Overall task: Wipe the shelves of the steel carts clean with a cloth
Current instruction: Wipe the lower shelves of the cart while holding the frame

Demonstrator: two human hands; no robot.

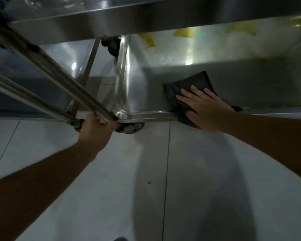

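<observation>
A steel cart's bottom shelf [146, 87] lies low in front of me, under the edge of an upper shelf [146, 16]. A dark folded cloth [195, 82] lies on the bottom shelf near its front rim and hangs a little over it. My right hand [205, 108] presses flat on the cloth with straight fingers. My left hand [96, 131] grips the lower end of the cart's corner post [59, 72], just above a caster wheel [130, 127].
A second steel cart [64, 54] stands close on the left, with a black caster [111, 44] between the two. Yellow reflections show on the shelf's far side. Pale floor tiles [129, 188] spread out below me.
</observation>
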